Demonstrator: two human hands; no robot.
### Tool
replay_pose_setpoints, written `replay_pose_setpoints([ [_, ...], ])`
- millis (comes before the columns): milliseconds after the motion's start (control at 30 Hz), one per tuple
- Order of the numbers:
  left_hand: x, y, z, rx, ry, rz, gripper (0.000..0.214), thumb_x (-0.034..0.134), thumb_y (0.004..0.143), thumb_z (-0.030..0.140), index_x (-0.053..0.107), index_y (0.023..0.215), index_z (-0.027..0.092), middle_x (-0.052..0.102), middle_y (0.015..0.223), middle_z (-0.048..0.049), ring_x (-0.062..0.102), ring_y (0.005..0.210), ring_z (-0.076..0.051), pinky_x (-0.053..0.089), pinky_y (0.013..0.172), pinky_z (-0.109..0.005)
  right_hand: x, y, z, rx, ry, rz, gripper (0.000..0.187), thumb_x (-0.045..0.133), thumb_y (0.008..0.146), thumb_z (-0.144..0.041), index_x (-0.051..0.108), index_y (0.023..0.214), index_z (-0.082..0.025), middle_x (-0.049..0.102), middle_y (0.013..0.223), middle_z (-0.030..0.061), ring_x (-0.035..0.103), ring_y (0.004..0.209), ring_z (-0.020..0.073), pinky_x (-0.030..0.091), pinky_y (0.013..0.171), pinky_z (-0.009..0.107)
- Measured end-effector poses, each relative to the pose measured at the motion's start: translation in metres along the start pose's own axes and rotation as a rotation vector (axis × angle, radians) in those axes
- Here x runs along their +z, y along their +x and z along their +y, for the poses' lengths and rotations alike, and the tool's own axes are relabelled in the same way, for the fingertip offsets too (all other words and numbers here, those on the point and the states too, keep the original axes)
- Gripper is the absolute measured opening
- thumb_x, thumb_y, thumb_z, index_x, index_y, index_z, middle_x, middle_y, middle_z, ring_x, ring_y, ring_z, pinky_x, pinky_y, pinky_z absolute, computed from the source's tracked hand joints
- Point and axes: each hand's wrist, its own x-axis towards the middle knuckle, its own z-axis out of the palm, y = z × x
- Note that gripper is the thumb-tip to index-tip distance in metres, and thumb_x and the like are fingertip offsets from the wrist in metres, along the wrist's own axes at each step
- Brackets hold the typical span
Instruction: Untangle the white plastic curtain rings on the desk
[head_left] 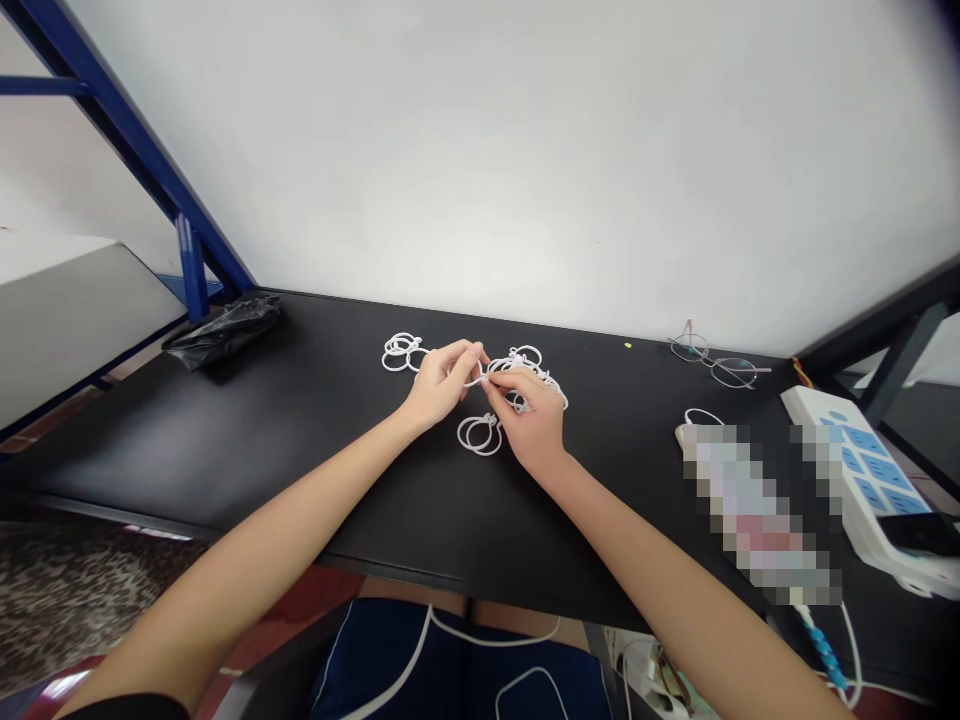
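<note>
A white curtain ring (472, 382) is pinched between my two hands above the black table. My left hand (444, 380) grips it from the left, thumb and fingers closed, hiding part of its loop. The closed fingertips of my right hand (534, 418) meet its small end on the right. Left of my left hand lies a group of similar white rings (397, 352). More white rings (529, 357) lie behind and partly under my right hand. A few white rings (480, 436) sit nearer to me, just below my hands.
On the black table (330, 400), a crumpled black plastic bag (225, 330) lies at the far left. Eyeglasses (712, 360) rest near the wall at right. A blurred-out phone (750, 510) with a cable and a white power strip (862, 460) occupy the right side.
</note>
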Motion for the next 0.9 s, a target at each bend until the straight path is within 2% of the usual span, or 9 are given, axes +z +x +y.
replay_pose_setpoints([
  [133,0.001,-0.004,-0.002,0.114,0.082,0.116,0.061,0.034,0.095,0.061,0.061,0.067,0.014,0.041,0.044,0.0032,0.039,0.042,-0.008,0.031,0.045,-0.024,0.002,-0.001,-0.004,-0.014,0.045,0.0,0.012,0.062,0.088,-0.022,0.069,0.079,-0.02,0.07,0.077,0.0023,0.057,0.056,0.0118,0.051,0.059,0.028],
  [267,-0.001,-0.004,0.0,0.092,0.064,0.15,0.071,0.025,0.094,0.067,0.058,0.058,0.015,0.037,0.038,0.0029,0.035,0.037,-0.009,0.028,0.044,-0.026,0.004,-0.005,-0.003,-0.078,0.014,-0.009,0.009,0.062,0.088,-0.022,0.068,0.082,-0.02,0.071,0.079,0.0014,0.054,0.052,0.0092,0.049,0.057,0.025],
  [433,-0.004,-0.002,0.005,0.012,0.022,0.135,0.075,0.023,0.09,0.072,0.057,0.054,0.016,0.035,0.036,0.0026,0.032,0.036,-0.009,0.026,0.044,-0.027,-0.001,-0.005,-0.002,-0.074,-0.166,-0.165,0.017,0.057,0.093,-0.032,0.062,0.084,-0.019,0.061,0.059,-0.0037,0.049,0.045,0.0073,0.039,0.05,0.02],
  [533,-0.005,-0.001,0.007,-0.028,-0.007,0.097,0.076,0.024,0.088,0.075,0.057,0.053,0.016,0.034,0.035,0.0021,0.03,0.036,-0.009,0.025,0.042,-0.027,-0.004,-0.003,-0.004,-0.151,-0.272,-0.249,0.023,0.048,0.097,-0.03,0.059,0.08,-0.019,0.056,0.054,-0.0048,0.043,0.042,0.0068,0.032,0.048,0.021],
  [667,-0.006,0.0,0.008,-0.077,-0.052,0.04,0.077,0.026,0.085,0.078,0.058,0.053,0.016,0.033,0.034,0.0021,0.028,0.034,-0.009,0.021,0.041,-0.027,-0.005,-0.001,-0.005,-0.225,-0.374,-0.273,0.029,0.043,0.099,-0.03,0.056,0.076,-0.019,0.052,0.052,-0.005,0.039,0.041,0.0075,0.026,0.047,0.023],
  [900,-0.006,0.0,0.007,-0.113,-0.078,0.025,0.077,0.027,0.085,0.078,0.059,0.052,0.016,0.033,0.034,0.0018,0.028,0.034,-0.009,0.02,0.04,-0.027,-0.005,-0.002,-0.005,-0.245,-0.414,-0.3,0.031,0.04,0.1,-0.031,0.055,0.076,-0.019,0.051,0.052,-0.0048,0.038,0.043,0.0083,0.024,0.047,0.023],
])
